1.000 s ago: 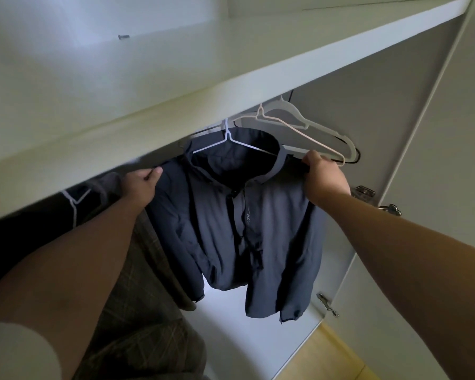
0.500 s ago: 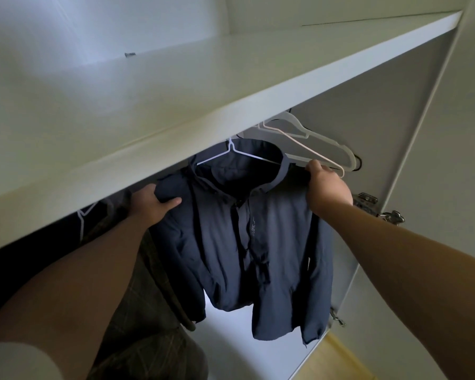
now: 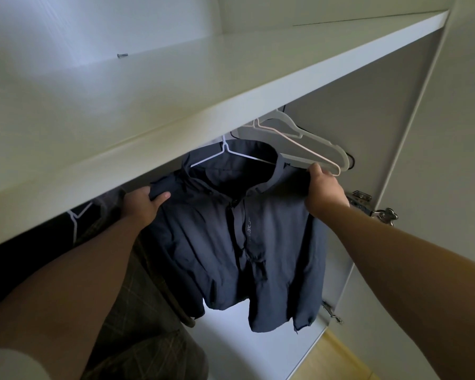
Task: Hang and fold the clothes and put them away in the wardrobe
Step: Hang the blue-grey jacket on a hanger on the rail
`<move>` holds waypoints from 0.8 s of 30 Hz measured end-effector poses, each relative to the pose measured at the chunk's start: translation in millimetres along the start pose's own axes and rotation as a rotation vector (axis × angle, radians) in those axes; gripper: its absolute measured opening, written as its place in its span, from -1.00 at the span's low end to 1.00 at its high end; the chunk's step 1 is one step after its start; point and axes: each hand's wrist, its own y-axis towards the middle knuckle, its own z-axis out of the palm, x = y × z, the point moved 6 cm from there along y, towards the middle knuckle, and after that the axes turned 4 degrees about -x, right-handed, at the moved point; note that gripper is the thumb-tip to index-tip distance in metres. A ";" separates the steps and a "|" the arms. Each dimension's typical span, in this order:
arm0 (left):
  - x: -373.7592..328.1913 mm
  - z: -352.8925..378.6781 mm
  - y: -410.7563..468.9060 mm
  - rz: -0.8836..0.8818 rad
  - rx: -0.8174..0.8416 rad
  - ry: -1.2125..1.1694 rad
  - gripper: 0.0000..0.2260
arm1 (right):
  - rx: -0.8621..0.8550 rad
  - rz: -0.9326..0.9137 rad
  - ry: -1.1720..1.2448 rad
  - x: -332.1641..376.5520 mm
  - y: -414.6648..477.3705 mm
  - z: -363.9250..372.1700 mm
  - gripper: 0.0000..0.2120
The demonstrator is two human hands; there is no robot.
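Observation:
A dark navy jacket (image 3: 247, 242) hangs on a thin white hanger (image 3: 225, 153) under the wardrobe shelf. My left hand (image 3: 141, 205) grips the jacket's left shoulder, thumb over the fabric. My right hand (image 3: 325, 192) holds the jacket's right shoulder, its fingers hidden behind the cloth. The rail is hidden by the shelf edge.
Empty white and pink hangers (image 3: 307, 144) hang to the right of the jacket. A brown plaid garment (image 3: 146, 311) and a dark one (image 3: 25, 250) hang on the left. The white shelf (image 3: 203, 91) juts out overhead. Door hinges (image 3: 368, 204) sit on the right panel.
Both hands stay on the jacket's shoulders. My left hand has shifted right along the shoulder and its thumb now lies over the fabric. The view has tilted slightly.

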 end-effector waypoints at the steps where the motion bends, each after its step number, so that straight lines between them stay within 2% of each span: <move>1: 0.3 -0.3 0.1 0.003 0.010 -0.008 -0.59 | -0.001 0.027 0.016 -2.6 0.2 -0.3 -0.56; 8: 2.3 -2.6 -4.4 0.000 0.016 -0.049 -0.67 | -0.024 0.075 -0.033 -10.7 -1.6 -1.9 -0.59; 12: 1.4 -7.9 -13.5 0.067 -0.031 -0.139 -0.39 | -0.094 0.084 -0.095 -13.4 -3.5 -5.1 -0.60; 15: 1.6 -12.4 -20.0 0.121 -0.129 -0.106 -0.33 | -0.106 0.060 -0.063 -14.2 -4.9 -4.6 -0.57; 19: -8.0 -13.8 -27.8 0.312 -0.140 0.001 -0.52 | -0.125 -0.007 -0.091 -14.4 -10.0 -5.7 -0.58; 24: -11.6 -20.7 -30.9 0.308 -0.139 0.003 -0.64 | -0.168 -0.069 -0.108 -17.3 -9.2 -13.3 -0.59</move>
